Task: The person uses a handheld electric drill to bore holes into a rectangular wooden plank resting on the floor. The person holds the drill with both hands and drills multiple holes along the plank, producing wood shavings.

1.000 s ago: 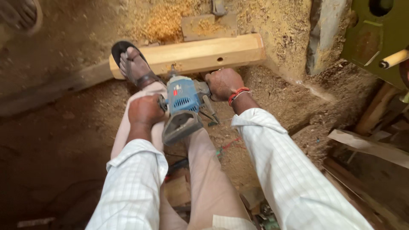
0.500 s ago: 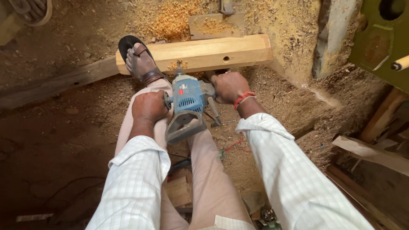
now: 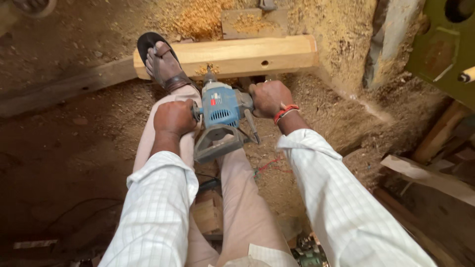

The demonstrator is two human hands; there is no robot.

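The only label you can see is a small red and white rectangular sticker on top of the blue drill that you grip between your two hands; no packages, signs or screens show.

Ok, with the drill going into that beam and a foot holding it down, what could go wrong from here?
The sandalled foot pins the beam close beside the bit, toes bare, so a slip of the drill could catch it. The beam lies on loose sawdust with no clamp in view and might roll if the bit binds. A bind could also wrench the left hand and right hand on the side handles.
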